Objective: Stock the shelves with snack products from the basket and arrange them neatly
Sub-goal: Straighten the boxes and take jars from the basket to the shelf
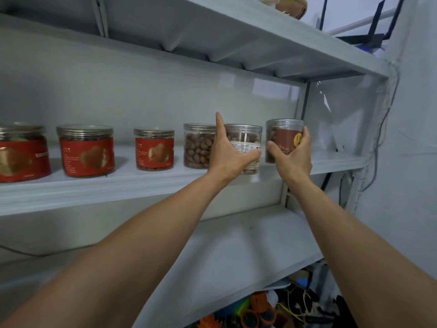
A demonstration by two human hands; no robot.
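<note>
The white-labelled jar is gripped by the left hand, the brown-labelled jar by the right hand, apparently for alignment along the shelf row.

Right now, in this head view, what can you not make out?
Head view:
- Leftmost red-label jar: cut by the left edge.
- White-label jar: left side hidden by the left hand gripping it.
- Brown-label jar: lower front hidden by the right hand.
- Label print: too small to read.
- Clutter below the lower shelf: blurred, cut by the bottom edge.
</note>
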